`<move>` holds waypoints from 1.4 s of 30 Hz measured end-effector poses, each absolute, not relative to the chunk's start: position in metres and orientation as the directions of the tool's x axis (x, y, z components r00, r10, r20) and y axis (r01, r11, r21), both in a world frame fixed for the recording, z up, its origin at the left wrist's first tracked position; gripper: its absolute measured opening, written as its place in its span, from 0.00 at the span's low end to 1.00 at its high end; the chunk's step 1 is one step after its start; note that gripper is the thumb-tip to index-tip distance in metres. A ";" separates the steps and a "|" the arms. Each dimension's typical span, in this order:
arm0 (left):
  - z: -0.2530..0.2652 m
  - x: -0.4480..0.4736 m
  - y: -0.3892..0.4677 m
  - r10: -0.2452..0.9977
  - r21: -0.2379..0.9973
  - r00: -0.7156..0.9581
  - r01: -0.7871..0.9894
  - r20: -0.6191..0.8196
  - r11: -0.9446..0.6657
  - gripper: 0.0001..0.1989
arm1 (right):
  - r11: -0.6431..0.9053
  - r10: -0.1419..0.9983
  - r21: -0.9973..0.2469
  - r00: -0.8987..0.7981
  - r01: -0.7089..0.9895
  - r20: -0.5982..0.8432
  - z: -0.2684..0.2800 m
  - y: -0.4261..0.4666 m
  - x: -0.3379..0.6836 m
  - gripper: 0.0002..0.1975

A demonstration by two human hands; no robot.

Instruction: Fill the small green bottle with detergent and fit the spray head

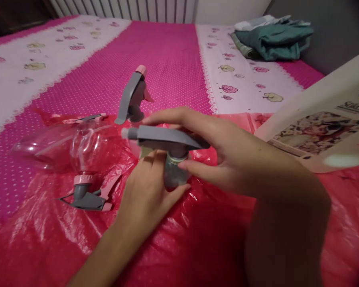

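Observation:
In the middle of the head view stands a clear spray bottle (pixel 175 175) with a grey trigger sprayer top (pixel 164 137) and a pale nozzle. My left hand (pixel 149 179) is wrapped round the body of this bottle. From the right, my right hand (pixel 215 147) closes on the sprayer top, thumb at the neck and fingers over the far side. Just behind stands another sprayer top (pixel 131 95), grey with a pink nozzle and trigger; my hands hide most of what is below it. To the left lies a clear empty spray bottle (pixel 89 147) with a grey and pink head.
A red plastic sheet (pixel 62 239) lies under the bottles, over a pink and white patterned bedspread (pixel 167 52). Another clear bottle (pixel 42 149) lies at the left. A large white labelled jug (pixel 326 119) stands at the right. Folded cloths (pixel 275 38) lie at the back right.

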State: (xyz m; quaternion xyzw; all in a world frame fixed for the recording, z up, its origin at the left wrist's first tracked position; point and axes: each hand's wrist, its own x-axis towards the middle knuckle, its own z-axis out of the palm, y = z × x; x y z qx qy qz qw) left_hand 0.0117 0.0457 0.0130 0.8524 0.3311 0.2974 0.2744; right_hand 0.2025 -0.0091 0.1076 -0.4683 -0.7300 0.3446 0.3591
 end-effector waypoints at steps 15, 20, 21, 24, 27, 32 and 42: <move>-0.009 -0.014 0.056 0.614 0.456 0.646 0.423 0.453 -0.783 0.21 | 0.248 0.959 -0.888 -0.231 0.388 0.168 0.094 0.004 0.212 0.10; -0.016 -0.018 0.052 0.644 0.452 0.600 0.462 0.475 -0.764 0.20 | 0.331 0.939 -0.838 -0.240 0.433 0.247 0.096 -0.001 0.207 0.17; -0.017 -0.018 0.052 0.642 0.455 0.600 0.456 0.477 -0.765 0.20 | 0.319 0.943 -0.831 -0.242 0.457 0.229 0.097 -0.003 0.206 0.18; -0.020 -0.016 0.053 0.620 0.457 0.605 0.424 0.499 -0.782 0.19 | 0.227 0.972 -0.814 -0.172 0.536 0.158 0.098 -0.009 0.201 0.20; -0.021 -0.015 0.056 0.612 0.454 0.600 0.416 0.514 -0.788 0.20 | 0.137 0.989 -0.813 -0.038 0.566 0.141 0.097 -0.011 0.192 0.19; -0.022 -0.013 0.057 0.577 0.440 0.615 0.379 0.537 -0.814 0.20 | 0.134 0.987 -0.820 0.002 0.556 0.163 0.093 -0.009 0.180 0.18; -0.023 -0.014 0.057 0.596 0.473 0.615 0.375 0.517 -0.797 0.27 | 0.460 0.888 -0.760 -0.234 0.459 0.396 0.093 -0.003 0.201 0.22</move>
